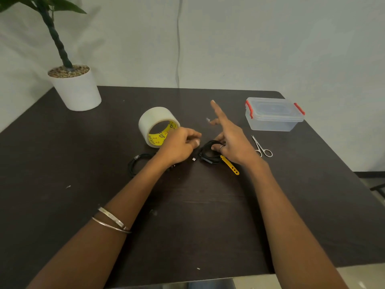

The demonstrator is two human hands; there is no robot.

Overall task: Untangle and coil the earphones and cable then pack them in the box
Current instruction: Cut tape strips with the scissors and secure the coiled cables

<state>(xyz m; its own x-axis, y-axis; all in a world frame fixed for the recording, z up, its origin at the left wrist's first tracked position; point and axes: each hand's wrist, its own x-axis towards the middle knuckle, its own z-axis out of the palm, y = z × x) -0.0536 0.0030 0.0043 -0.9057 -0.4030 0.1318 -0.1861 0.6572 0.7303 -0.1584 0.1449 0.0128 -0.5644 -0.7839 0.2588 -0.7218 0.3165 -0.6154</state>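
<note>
**Two hands working at a black coil in the middle of the desk**

We are looking down at a dark desk with both forearms reaching forward. Our left hand is curling its fingers and pinching something small at the fingertips, just beside the coil; what it is pinching is too small for us to name for certain, though a thin black lead with a small white plug is lying right under it. Our right hand is holding the black coiled cable with its lower fingers and thumb hooked into the loop, while its forefinger is pointing straight out, away from us. A yellow strap is sticking out from the coil toward the right forearm, lying flat on the desk.

A second bundle of black cable is resting on the desk to the left, partly hidden by our left wrist. Two thin metal bangles are sitting on the left forearm.

Behind the left hand a roll of clear tape with a yellow core is standing on its edge. The clear plastic box with red clips is sitting at the far right with its lid on, well apart from the coil. Small scissors are lying between the box and the right hand. A potted plant in a white pot is standing at the far left corner.
</note>
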